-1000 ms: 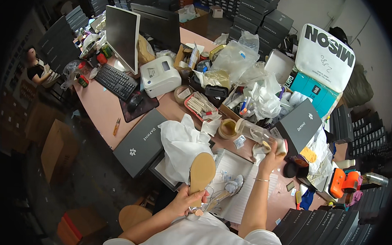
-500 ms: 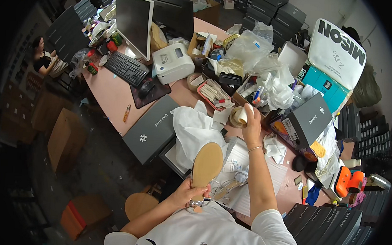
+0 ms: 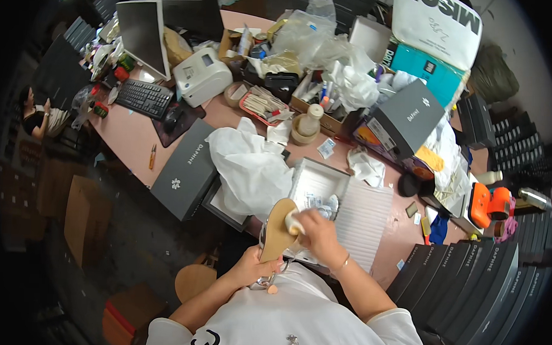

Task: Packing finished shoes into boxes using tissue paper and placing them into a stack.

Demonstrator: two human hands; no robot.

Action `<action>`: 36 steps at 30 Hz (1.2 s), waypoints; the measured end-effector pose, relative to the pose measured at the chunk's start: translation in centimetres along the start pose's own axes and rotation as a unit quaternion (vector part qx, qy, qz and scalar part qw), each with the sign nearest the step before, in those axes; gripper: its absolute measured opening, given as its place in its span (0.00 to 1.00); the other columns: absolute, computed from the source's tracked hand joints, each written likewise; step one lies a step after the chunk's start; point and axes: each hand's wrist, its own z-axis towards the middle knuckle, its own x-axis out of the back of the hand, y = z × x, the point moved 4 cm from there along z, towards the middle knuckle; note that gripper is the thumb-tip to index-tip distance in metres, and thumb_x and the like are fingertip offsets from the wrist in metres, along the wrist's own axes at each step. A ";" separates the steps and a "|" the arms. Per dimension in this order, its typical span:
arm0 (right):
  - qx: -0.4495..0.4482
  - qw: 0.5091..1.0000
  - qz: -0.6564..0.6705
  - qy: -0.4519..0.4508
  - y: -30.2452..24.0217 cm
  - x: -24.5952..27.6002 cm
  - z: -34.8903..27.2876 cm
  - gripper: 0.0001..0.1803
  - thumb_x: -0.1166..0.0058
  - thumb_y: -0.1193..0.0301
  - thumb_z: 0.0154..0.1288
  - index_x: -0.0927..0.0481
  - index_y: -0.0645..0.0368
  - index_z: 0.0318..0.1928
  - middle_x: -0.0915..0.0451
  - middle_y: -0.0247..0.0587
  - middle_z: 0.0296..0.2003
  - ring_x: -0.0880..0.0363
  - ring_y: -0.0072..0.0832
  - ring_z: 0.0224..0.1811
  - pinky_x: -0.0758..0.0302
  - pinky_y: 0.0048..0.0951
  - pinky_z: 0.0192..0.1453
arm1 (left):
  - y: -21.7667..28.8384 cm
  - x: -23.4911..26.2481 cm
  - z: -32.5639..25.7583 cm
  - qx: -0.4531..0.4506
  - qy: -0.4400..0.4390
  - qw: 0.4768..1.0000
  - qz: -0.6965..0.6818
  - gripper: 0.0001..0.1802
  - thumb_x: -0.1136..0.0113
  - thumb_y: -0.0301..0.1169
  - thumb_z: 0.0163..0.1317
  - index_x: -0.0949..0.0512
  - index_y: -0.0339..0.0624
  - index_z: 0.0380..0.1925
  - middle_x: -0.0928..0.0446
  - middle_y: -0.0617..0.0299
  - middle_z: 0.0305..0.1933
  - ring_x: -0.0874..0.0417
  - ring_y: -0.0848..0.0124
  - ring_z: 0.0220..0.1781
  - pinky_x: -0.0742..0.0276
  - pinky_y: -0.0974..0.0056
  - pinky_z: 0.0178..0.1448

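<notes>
My left hand (image 3: 254,270) is closed around the heel end of a sandal (image 3: 279,218), its tan sole turned up and silvery straps hanging beneath. A small whitish cloth or pad (image 3: 294,223), yellowish at its lower edge, is pinched in my right hand (image 3: 319,238) and touches the sole's right side. Just beyond my hands lies an open white-lined shoe box (image 3: 343,173) with small printed packets inside; my right hand and the sandal cover its near part. A squeeze bottle (image 3: 314,115) with a pale top stands in a tan round holder (image 3: 303,134) further off.
Crumpled white tissue (image 3: 249,165) and a dark grey box lid (image 3: 181,175) lie to the left. White corrugated sheet (image 3: 365,221) is at right. Stacked shoe boxes (image 3: 466,288) fill the near right. A label printer (image 3: 201,75), keyboard (image 3: 145,98) and plastic bags stand behind.
My right hand has come back from the bottle to the sandal's sole, with the cloth in it. The sandal has tilted and sits lower. The whole view has shifted.
</notes>
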 end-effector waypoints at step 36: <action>0.137 0.990 -0.008 -0.017 -4.9 0.3 -0.2 0.12 0.42 0.73 0.49 0.26 0.55 0.36 0.25 0.40 0.31 0.21 0.41 0.28 0.25 0.39 0.27 | 0.6 -2.5 -0.7 -0.006 0.029 0.996 0.080 0.09 0.40 0.26 0.61 0.25 0.32 0.39 0.22 0.62 0.35 0.19 0.76 0.35 0.20 0.67 0.41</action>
